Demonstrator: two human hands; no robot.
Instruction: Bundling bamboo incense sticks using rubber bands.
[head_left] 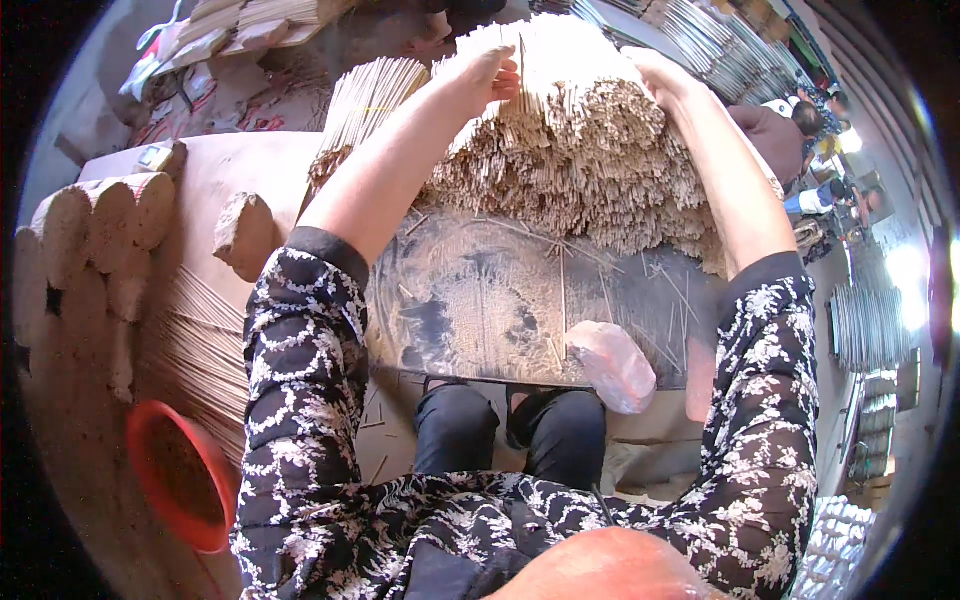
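Both hands are working the big heap of thin pale sticks [590,160], which is lying piled across the far half of a dark, dusty work board [480,300] right in front of the person. The left hand [485,75] is pressing down on the upper left of the heap, fingers curling over a clump of stick ends, gripping them loosely; the right hand [655,75] is reaching over the top right of the pile, and its fingers are sinking in behind the sticks, so whether it is clenching anything I cannot tell. The heap is looking bristly and uneven, blunt ends jutting out in layers. On the near part of the board, stray sticks are lying scattered over a powdery, scuffed surface, and a pinkish, rounded stone-like lump [612,365] is sitting at its near edge. Moving out to the left, tied round bundles of sticks [100,240] are stacking up, their flat ends facing the camera, and a red plastic basin [180,490] is tilting low beside them. Another loose bundle [365,100] is resting just left of the heap. Far right, rows of sticks [865,325] are spreading on racks in bright light, with other people [815,150] crouching near them.
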